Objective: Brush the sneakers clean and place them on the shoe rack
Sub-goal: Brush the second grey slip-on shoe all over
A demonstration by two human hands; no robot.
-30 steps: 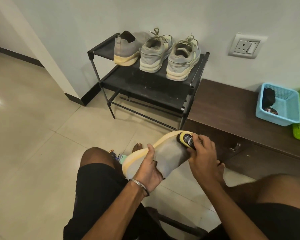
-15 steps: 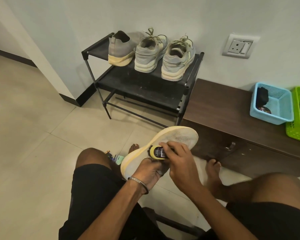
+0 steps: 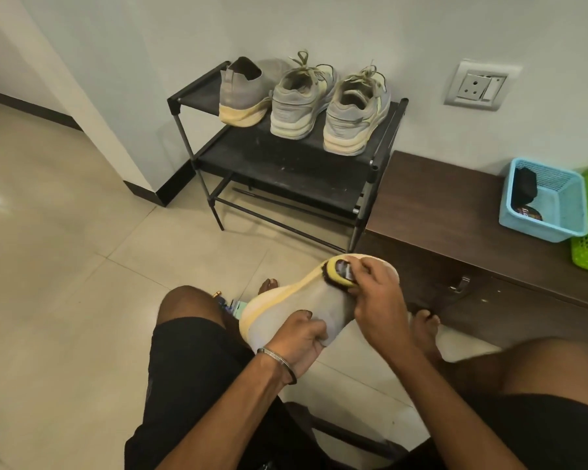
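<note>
Head view: my left hand [image 3: 297,337] grips the grey sneaker [image 3: 296,308] at its heel end, while my right hand [image 3: 375,296] holds the yellow brush [image 3: 336,277], which has slid back up to the toe; brushing continues. Beyond, three cleaned sneakers [image 3: 301,103] sit on the shoe rack [image 3: 286,164].

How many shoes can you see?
4. Three stand on the rack's top shelf: one, two, three. The fourth shoe is held in the left hand. None seem hidden.
</note>
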